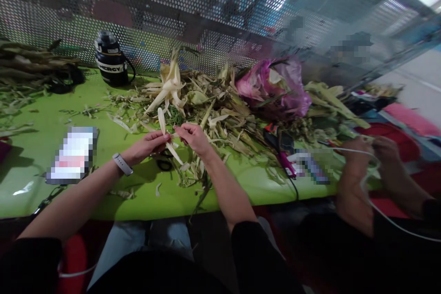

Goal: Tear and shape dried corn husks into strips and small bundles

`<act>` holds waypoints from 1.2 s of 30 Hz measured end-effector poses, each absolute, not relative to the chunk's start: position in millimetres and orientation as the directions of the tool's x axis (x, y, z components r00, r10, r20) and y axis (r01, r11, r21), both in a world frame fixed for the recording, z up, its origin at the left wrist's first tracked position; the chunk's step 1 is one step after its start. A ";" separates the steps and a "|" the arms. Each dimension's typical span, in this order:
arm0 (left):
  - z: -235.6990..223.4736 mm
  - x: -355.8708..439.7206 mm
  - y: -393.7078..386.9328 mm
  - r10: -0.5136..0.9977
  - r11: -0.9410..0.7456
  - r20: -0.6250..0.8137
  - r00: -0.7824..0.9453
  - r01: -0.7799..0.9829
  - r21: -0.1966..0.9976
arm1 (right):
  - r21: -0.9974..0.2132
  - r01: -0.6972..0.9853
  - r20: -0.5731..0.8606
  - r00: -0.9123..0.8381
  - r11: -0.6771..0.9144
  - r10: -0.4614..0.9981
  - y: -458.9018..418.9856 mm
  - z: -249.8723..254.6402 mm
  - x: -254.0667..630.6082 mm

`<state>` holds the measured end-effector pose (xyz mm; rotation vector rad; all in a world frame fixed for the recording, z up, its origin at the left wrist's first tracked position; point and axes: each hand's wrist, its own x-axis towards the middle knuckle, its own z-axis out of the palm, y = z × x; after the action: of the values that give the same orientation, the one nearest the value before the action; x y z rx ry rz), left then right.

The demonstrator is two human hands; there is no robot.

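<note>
My left hand, with a pale watch band at the wrist, is closed on a pale corn husk that sticks up past the fingers and slants down below them. Close beside it, my right hand pinches what looks like a narrow edge or strip of the same husk; its fingertips partly hide it. Under the left hand lie the dark loops of what seem to be scissors. A heap of dried husks spreads just beyond both hands, with a pale husk bundle standing at its left.
A phone lies at left on the green tabletop. Behind it stands a dark jug. A pink plastic bag sits at the back. A co-worker's hands are at right, near a white cable. Perforated metal borders the back.
</note>
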<state>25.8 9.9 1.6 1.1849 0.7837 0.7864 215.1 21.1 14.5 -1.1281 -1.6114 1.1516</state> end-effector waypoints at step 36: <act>10.6 21.9 10.0 0.800 0.523 -0.140 0.583 -0.564 0.639 | -0.798 0.365 0.346 -0.376 0.480 0.860 26.5 -10.3 201.4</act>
<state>21.9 10.0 10.6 0.5811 0.4519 0.8503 201.4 26.5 -10.3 -1.0149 -1.9475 0.8053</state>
